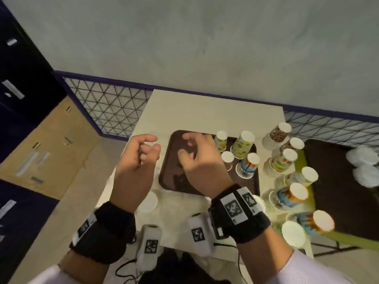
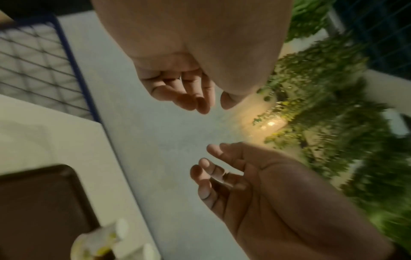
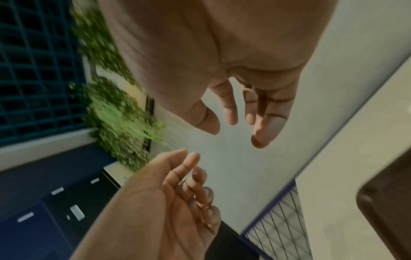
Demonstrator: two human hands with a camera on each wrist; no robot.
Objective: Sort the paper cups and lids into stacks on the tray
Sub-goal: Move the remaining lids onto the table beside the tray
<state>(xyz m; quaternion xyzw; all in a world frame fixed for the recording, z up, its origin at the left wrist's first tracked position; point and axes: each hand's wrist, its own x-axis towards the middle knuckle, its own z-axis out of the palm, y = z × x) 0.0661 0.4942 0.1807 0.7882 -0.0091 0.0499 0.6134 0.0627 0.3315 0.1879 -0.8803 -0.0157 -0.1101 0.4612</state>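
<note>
A brown tray (image 1: 170, 181) lies mid-table, also in the left wrist view (image 2: 40, 202). Several upside-down patterned paper cups (image 1: 244, 145) stand on its right part. More cup stacks (image 1: 281, 163) crowd the table to the tray's right. One white lid (image 1: 148, 201) lies near the tray's front left corner, another lid (image 1: 293, 233) at the front right. My left hand (image 1: 147, 147) hovers over the table's left edge, fingers loosely curled and holding nothing. My right hand (image 1: 188, 148) hovers above the tray's middle, also loosely curled and holding nothing. Both hands face each other in the wrist views (image 2: 200, 100) (image 3: 233, 121).
White lids (image 1: 363, 158) are piled on a dark surface (image 1: 332, 181) beyond the table's right edge. A wall runs behind the table, with a wire mesh panel (image 1: 110, 111) at the left. Dark cabinets (image 1: 18, 83) stand far left. Two tagged white devices (image 1: 149, 247) sit at the near table edge.
</note>
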